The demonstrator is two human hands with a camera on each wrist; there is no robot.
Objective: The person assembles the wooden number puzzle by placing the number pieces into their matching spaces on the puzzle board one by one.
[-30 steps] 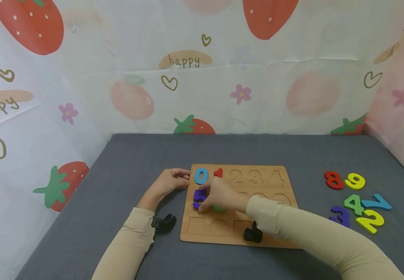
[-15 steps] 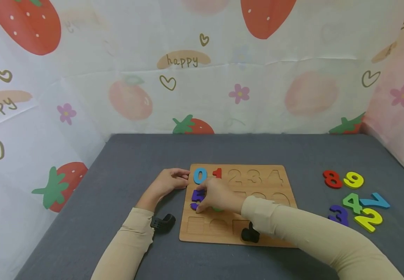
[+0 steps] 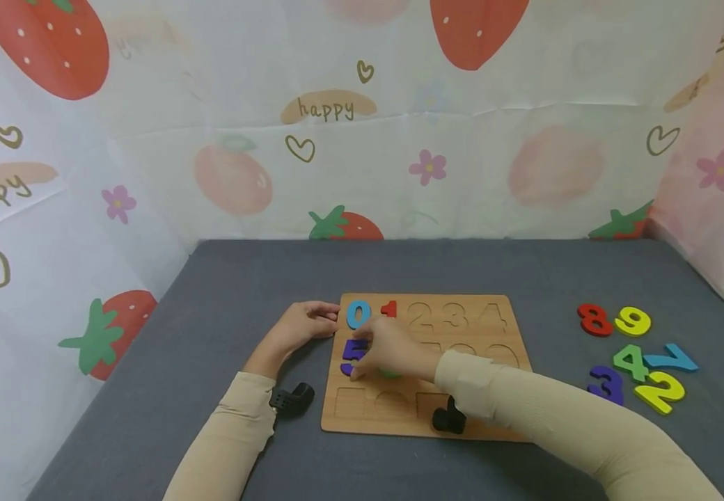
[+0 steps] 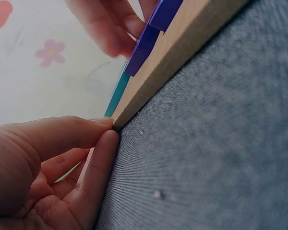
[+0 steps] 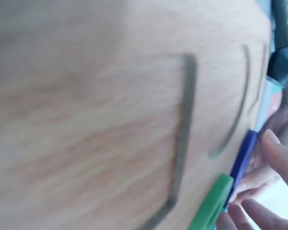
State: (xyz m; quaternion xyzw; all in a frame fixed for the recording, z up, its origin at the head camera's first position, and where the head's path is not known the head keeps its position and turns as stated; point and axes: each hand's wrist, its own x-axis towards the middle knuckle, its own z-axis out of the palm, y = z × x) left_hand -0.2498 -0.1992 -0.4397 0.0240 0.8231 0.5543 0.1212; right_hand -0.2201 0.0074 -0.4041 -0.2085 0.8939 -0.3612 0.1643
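My left hand [image 3: 302,325] lies at the left edge of the wooden number board [image 3: 393,426]. In the left wrist view its thumb and finger [image 4: 103,148] pinch the board's corner. My right hand [image 3: 393,351] reaches over the board and holds the purple number 5 [image 3: 353,345] between thumb and fingertips, at the left of the middle row. The blue 0 [image 3: 351,315] and red 1 [image 3: 390,309] are in the top row. A green piece [image 5: 211,206] sits beside the 5, mostly hidden under my right hand in the head view.
To the board's right, on the grey cloth [image 3: 274,271], lie a red 8 [image 3: 587,311], yellow 9 [image 3: 642,321], green 4 [image 3: 637,364], blue 7 [image 3: 680,360], yellow 2 [image 3: 667,394] and purple 3 [image 3: 615,386]. Outlined number recesses [image 3: 421,314] fill other parts of the board. A patterned curtain [image 3: 362,174] stands behind.
My right hand has shifted very slightly left with the purple 5 between its fingers, though the whole view also moved a little. The left hand stays at the board's edge.
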